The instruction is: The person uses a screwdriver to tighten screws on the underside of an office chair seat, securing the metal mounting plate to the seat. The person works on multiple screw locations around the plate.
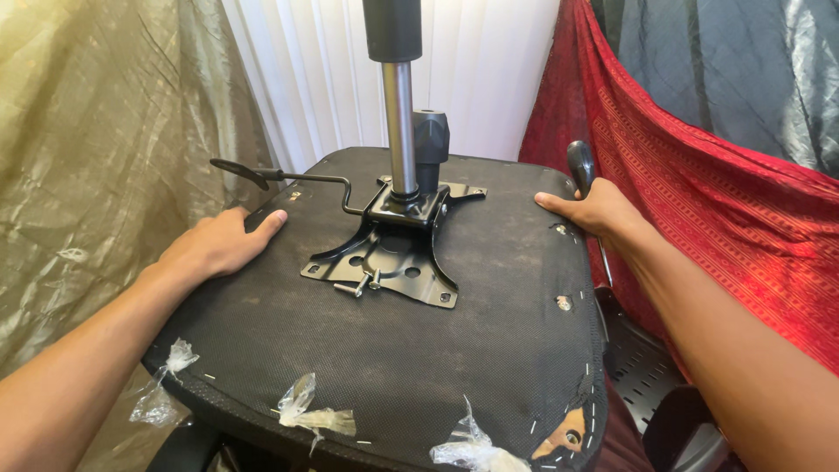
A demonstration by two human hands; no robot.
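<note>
Across the upturned black fabric-covered chair seat [384, 350], underside up so its black metal tilt plate [384, 258] and chrome gas cylinder [399, 122] show, the left hand [223, 245] lies flat, fingers open, empty; the right hand [594, 210] curls over the far edge, steadying it.

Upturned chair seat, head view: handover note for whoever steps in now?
Left hand: flat, open, on the left edge of the upturned black fabric-covered chair seat.
Right hand: resting on the right edge, beside a black screwdriver handle; grip unclear.
Black metal mounting plate sits mid-seat, chrome gas cylinder upright in it, black bent lever pointing left.
Done: plate in place, corner bolts appear in.
Left: one silver bolt lies loose on the plate's front edge; torn clear plastic scraps cling to the front rim.
</note>
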